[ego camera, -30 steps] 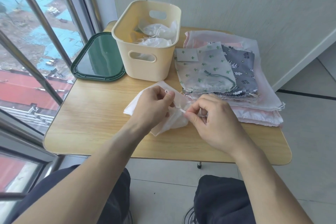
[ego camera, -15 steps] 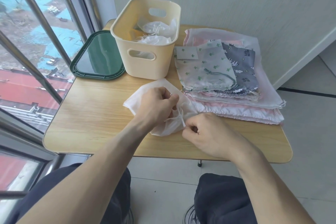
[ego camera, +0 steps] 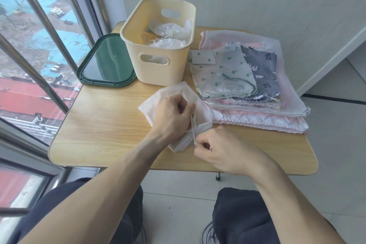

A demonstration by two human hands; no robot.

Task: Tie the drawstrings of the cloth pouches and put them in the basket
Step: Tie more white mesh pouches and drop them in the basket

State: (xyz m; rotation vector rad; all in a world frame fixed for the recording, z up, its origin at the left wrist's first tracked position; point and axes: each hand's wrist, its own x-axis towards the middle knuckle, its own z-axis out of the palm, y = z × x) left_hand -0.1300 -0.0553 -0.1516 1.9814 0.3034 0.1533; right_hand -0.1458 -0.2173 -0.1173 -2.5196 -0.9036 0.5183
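1. Location: white pouch lies flat on the counter, near edge, just in front of the basket and touching the stack of untied pouches on its R side.
2. L hand rests on the pouch; thumb and forefinger pressed together on the far end of the drawstring.
3. R hand sits at the near end; grip closed to a pinch on the other cord end, low by the gathered mouth.
4. Cord runs approx. straight between both pinches and looks taut; a crossing or knot sits mid-span at the puckered neck. Knot looks part-drawn, not confirmed tight.
5. Handling est.: pouch is thin, soft, very light, no stiffness. It will drag along if pulled by one cord only. Cord is thin and prob. slippery; hold close to the knot, not at the tips.
6. Orientation: long axis runs from far-left corner to the near mouth; mouth points toward me, closed end toward the basket.
7. Basket already holds white tied pouches. Green lid lies beside it, L side.
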